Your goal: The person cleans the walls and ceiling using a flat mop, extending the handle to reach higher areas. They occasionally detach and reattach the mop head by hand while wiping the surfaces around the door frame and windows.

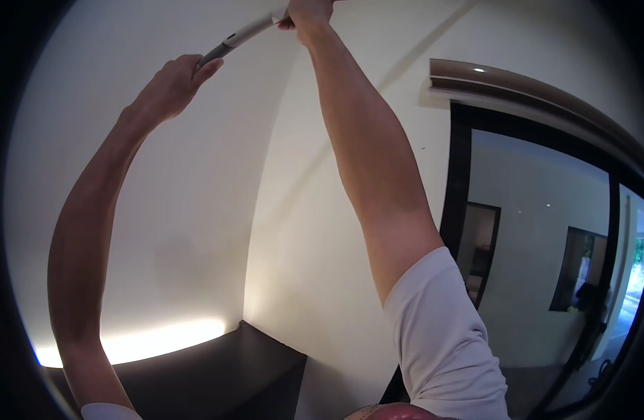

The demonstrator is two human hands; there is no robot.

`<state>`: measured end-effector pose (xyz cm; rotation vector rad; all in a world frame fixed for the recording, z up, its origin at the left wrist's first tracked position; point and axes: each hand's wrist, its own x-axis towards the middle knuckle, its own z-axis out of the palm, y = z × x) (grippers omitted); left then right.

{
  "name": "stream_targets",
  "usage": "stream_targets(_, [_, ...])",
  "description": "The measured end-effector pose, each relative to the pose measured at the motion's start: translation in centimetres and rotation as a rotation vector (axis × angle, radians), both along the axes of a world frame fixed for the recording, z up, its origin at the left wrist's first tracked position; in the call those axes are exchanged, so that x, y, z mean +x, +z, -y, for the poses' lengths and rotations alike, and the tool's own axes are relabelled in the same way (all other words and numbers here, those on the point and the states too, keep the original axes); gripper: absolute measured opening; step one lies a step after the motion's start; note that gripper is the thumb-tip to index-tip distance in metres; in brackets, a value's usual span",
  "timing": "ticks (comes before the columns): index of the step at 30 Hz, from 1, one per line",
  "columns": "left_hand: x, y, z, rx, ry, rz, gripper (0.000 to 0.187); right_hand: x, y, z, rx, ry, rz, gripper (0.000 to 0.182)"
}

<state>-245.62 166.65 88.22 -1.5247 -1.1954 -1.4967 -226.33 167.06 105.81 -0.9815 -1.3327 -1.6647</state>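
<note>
Fingers (pixel 210 68) clamped on a slim silver-and-dark-grey tube (pixel 252 32), raised high between two hands

The left hand (pixel 169 87) is closed around the tube's darker, lower end, its thumb lying against the side; most of its other fingers are turned out of view. Farther up, the right hand (pixel 313 14) has its fingers curled about the paler stretch. The upper edge of the view cuts this hand off in part, so where the tube ends cannot be told. A small black oval mark (pixel 230 37) sits on the tube between the hands, nearer the left.

Spread apart like this, the two grips probably share the weight and keep the tube from swinging. It slopes upward from left to right, most likely because the right hand reaches higher. The left arm (pixel 84 231) bends outward, while the right arm (pixel 374 157) runs almost straight up from a loose white short sleeve (pixel 444 343).

Beyond the arms, two plain off-white walls (pixel 196 182) meet in a corner; whether the tube touches either is unclear. Low on the left, a bright strip of light (pixel 171 339) glows along a dark, flat-topped ledge (pixel 189 385), perhaps set there to wash the wall from below. To the right stands a black-framed glass door (pixel 460 164) beneath a long brown pelmet (pixel 507 82), which presumably hides the door's upper fittings.
</note>
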Motion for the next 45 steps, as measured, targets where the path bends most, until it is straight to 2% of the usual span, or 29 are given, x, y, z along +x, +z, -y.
stream_targets(2, [-2.1,-0.8,-0.5,-0.02,-0.004,0.037,0.062,-2.7,0.0,-1.5,-0.033,0.06,0.0,0.036])
stream_targets(5, [-5.2,-2.4,-1.8,-0.04,0.002,0.074,0.063,-6.4,-0.4,-4.8,0.089,0.053,-0.006,0.039])
stream_targets(7, [-7.0,-3.1,-2.6,-0.045,0.012,0.078,0.063,-7.6,-2.7,-3.7,-0.061,-0.085,0.055,0.058])
stream_targets(8, [-7.8,-3.5,-2.9,-0.047,0.018,0.082,0.063,-8.2,-4.4,-3.0,-0.063,-0.082,0.057,0.058])
stream_targets(10, [-9.2,-4.3,-3.2,-0.052,0.027,0.087,0.063,-9.5,-7.6,-2.1,-0.608,1.79,-0.284,0.079])
stream_targets(11, [-10.2,-5.5,-3.4,-0.056,0.045,0.094,0.064,-11.0,-8.0,-3.2,-0.609,1.793,-0.28,0.079])
stream_targets(13, [-11.4,-6.4,-3.6,-0.063,0.067,0.103,0.064,-13.1,-6.8,-5.6,-0.568,1.82,-0.165,0.102])
stream_targets(20, [-13.5,-9.1,-3.0,-0.106,0.137,0.176,0.066,-16.2,-8.6,-6.5,-0.742,1.85,-0.175,0.101])
stream_targets(22, [-13.4,-9.5,-2.6,-0.13,0.142,0.196,0.066,-16.8,-9.1,-6.2,-0.741,1.807,-0.268,0.089])
stream_targets(23, [-13.2,-9.7,-2.5,-0.128,0.136,0.207,0.065,-17.1,-8.7,-6.6,-0.744,1.811,-0.265,0.089])
stream_targets(25, [-12.9,-9.7,-2.1,-0.12,0.135,0.225,0.064,-17.6,-7.6,-8.0,-0.818,1.8,-0.213,0.104])
stream_targets(31, [-11.6,-10.1,-1.1,-0.176,0.17,0.289,0.063,-17.8,-7.4,-8.5,-0.883,1.79,-0.241,0.101])
stream_targets(38, [-10.2,-11.5,0.3,-0.051,0.322,0.215,0.054,-18.3,-8.3,-8.8,-0.832,1.912,-0.237,0.1])
stream_targets(40, [-9.8,-11.8,0.7,-0.026,0.37,0.216,0.052,-19.5,-7.4,-10.0,-0.58,1.953,-0.235,0.098])
stream_targets(41, [-9.7,-12.0,0.6,0.004,0.4,0.212,0.05,-19.1,-7.9,-9.3,-0.582,1.96,-0.234,0.098])
stream_targets(43, [-9.3,-12.2,1.0,0.041,0.438,0.208,0.048,-17.7,-9.3,-6.9,-0.744,2.011,-0.239,0.098])
stream_targets(45, [-8.8,-12.2,1.8,0.059,0.472,0.221,0.046,-18.1,-8.5,-6.9,-0.736,2.071,-0.187,0.1])
